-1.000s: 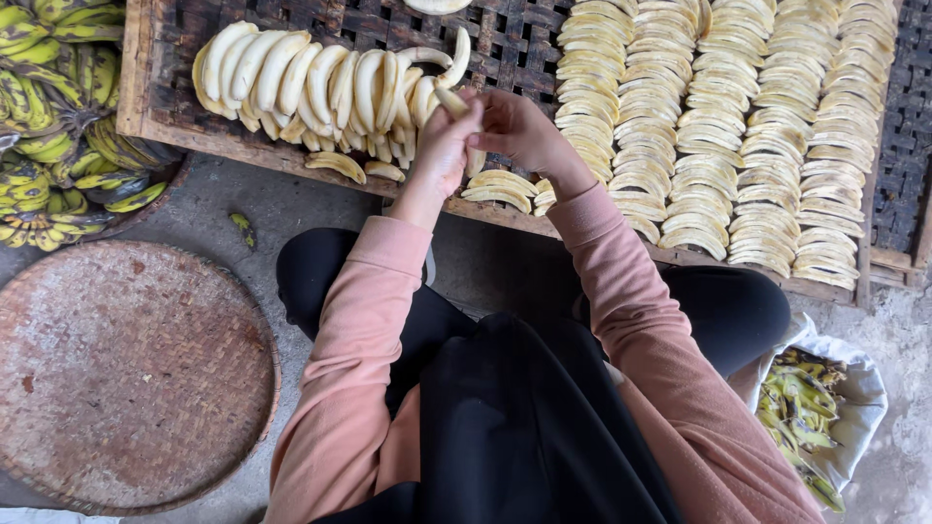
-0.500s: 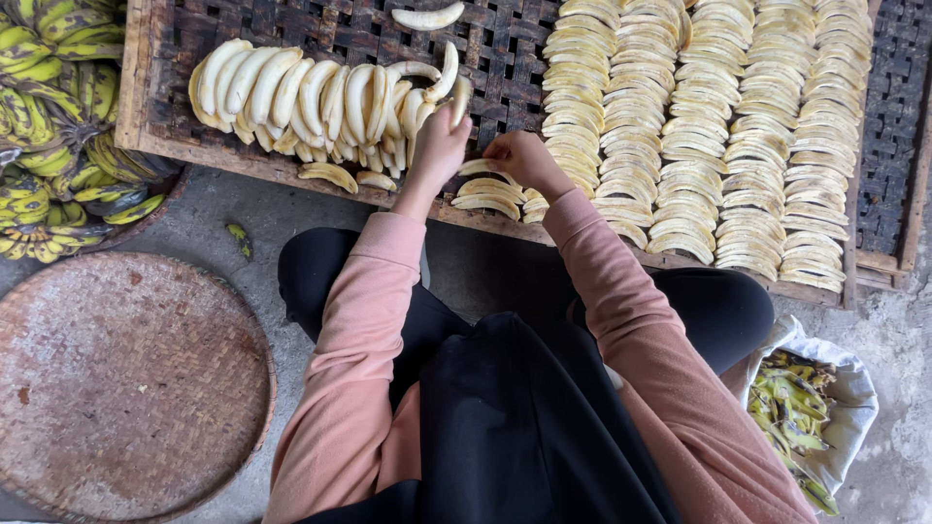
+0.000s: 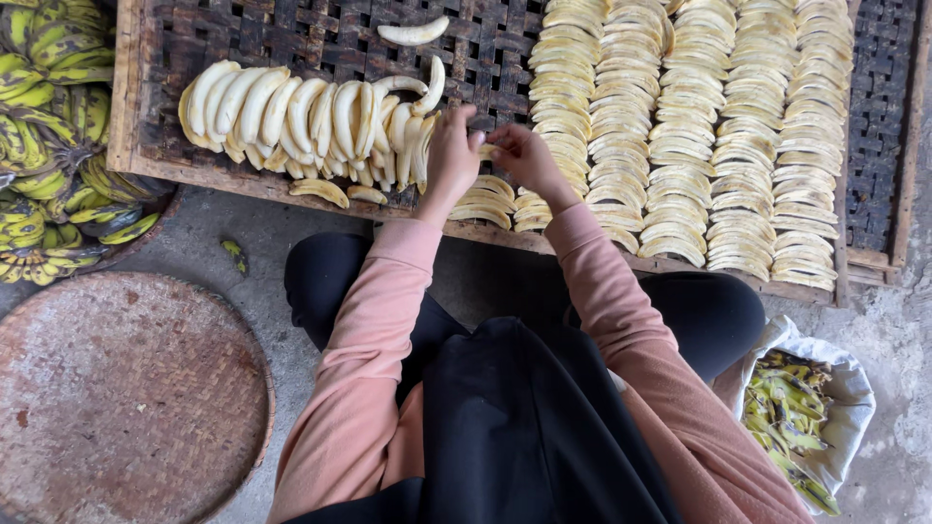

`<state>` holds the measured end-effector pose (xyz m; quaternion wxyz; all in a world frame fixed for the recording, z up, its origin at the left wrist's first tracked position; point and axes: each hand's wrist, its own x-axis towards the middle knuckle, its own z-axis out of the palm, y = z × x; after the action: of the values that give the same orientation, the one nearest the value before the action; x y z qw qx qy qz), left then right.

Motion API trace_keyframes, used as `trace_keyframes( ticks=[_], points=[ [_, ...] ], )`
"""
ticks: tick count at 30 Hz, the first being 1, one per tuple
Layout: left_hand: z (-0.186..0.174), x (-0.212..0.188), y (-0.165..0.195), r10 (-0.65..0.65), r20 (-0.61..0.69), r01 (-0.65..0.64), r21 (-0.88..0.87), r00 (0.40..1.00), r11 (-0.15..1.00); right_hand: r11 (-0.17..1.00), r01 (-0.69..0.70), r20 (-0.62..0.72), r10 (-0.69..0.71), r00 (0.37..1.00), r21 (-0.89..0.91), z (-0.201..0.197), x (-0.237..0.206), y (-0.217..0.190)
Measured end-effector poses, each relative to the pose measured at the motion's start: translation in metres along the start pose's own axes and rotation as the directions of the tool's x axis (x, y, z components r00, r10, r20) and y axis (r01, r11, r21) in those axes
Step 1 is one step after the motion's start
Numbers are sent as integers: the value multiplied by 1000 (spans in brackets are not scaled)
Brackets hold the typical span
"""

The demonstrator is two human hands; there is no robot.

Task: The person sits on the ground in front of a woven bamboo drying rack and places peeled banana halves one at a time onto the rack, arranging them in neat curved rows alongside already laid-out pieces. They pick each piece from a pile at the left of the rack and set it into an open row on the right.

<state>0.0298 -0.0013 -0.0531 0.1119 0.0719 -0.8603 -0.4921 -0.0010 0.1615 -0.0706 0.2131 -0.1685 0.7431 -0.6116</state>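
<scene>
- Both hands meet over the near edge of the rack: left hand [image 3: 451, 160] and right hand [image 3: 519, 155] pinch fingertips together on one small pale banana slice [image 3: 488, 151] between them; the slice is mostly hidden by the fingers.
- The slice sits just above the short unfinished row of slices [image 3: 490, 199] at the near rim of the woven drying rack [image 3: 320, 39], right beside the hands.
- Done, by the look of it: four or five long overlapped columns of sliced banana [image 3: 689, 126] fill the right half of the rack, neat and close-packed.
- Left, as I judge it: a heap of whole peeled bananas [image 3: 301, 121] on the rack's left part, not yet sliced, plus a single peeled banana [image 3: 413, 32] lying apart near the far edge.
- Bare weave shows on the left and far right of the rack, so room remains.
- Unpeeled green-yellow bananas [image 3: 49, 146] piled at far left, off the rack.
- Bag of peels [image 3: 796, 417] at the person's right knee; round woven tray [image 3: 116, 398] on the floor at the left.
- Roughly past halfway, I'd say.
</scene>
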Motion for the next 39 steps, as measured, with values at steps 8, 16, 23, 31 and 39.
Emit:
trace_keyframes(
  ticks=[8, 16, 23, 31, 39],
  points=[
    [-101, 22, 4, -110, -320, -183, -754, 941, 631, 637, 151, -34, -268, 963, -756, 16, 25, -30],
    [-108, 24, -9, -470, -21, 87, -974, 883, 207, 799, -31, -291, -182, 939, -601, 67, 136, -74],
    [-93, 23, -24, -341, -152, 63, -836, 928, 545, 918, -263, -12, 272, 962, -296, 44, 149, -86],
    [-30, 27, -12, 73, 122, -86, 109, 990, 990, 956, 18, 146, -63, 987, 292, -16, 70, -54],
    [11, 34, -7, 9, -56, -6, 57, 998, 998, 999, 39, -24, -39, 999, -4, -32, 33, 2]
  ],
)
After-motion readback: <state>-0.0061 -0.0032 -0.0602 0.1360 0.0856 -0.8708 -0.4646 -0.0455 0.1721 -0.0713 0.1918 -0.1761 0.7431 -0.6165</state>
